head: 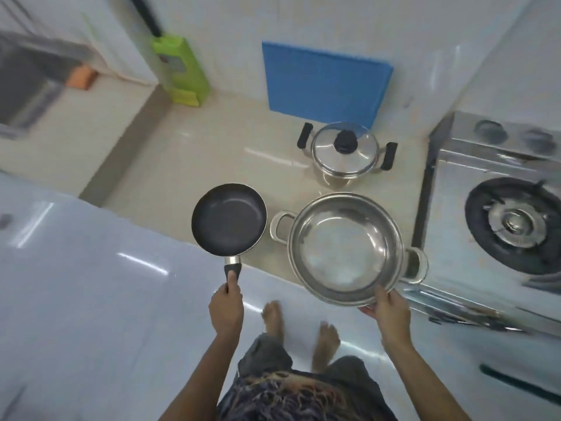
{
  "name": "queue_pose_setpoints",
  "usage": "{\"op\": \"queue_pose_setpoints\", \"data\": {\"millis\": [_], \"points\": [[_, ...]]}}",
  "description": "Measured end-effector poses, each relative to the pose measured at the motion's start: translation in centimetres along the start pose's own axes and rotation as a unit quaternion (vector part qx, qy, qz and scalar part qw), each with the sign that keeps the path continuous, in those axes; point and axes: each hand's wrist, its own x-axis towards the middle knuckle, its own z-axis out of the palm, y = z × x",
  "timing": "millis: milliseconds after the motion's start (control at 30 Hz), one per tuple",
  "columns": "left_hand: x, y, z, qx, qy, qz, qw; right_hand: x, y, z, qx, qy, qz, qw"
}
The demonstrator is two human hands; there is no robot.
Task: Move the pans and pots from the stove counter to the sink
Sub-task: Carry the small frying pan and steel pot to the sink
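Note:
A small black frying pan (229,218) is held level over the counter's front edge, my left hand (227,305) shut on its black handle. A wide steel pot (344,247) with two loop handles is empty, and my right hand (387,312) grips its near rim. Whether this pot rests on the counter or is lifted is unclear. Behind it a smaller steel pot (346,153) with a lid, black knob and black side handles stands on the beige counter (188,165). The steel sink (28,86) lies at the far left.
A gas stove (498,214) fills the right side. A blue board (324,83) leans on the back wall, with a green carton (182,71) to its left. An orange sponge (80,77) sits by the sink. My bare feet stand on the shiny floor below.

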Motion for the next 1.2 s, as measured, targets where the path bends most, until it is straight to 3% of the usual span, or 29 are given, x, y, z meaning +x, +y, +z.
{"op": "queue_pose_setpoints", "data": {"millis": [100, 467, 800, 1200], "points": [[1.0, -0.7, -3.3, -0.011, 0.051, -0.017, 0.998, 0.2, -2.6, 3.0, -0.061, -0.039, -0.048, 0.996], [8.0, -4.1, -20.2, -0.096, 0.208, -0.074, 0.971, -4.0, -15.3, 23.2, -0.083, -0.206, -0.163, 0.961], [18.7, -11.4, -38.4, -0.129, 0.263, -0.096, 0.951, -15.4, -22.4, 46.0, 0.023, -0.283, -0.145, 0.948], [36.6, -14.3, -54.5, -0.184, 0.288, -0.111, 0.933, -23.5, -29.5, 72.7, 0.021, -0.337, -0.155, 0.929]]}}
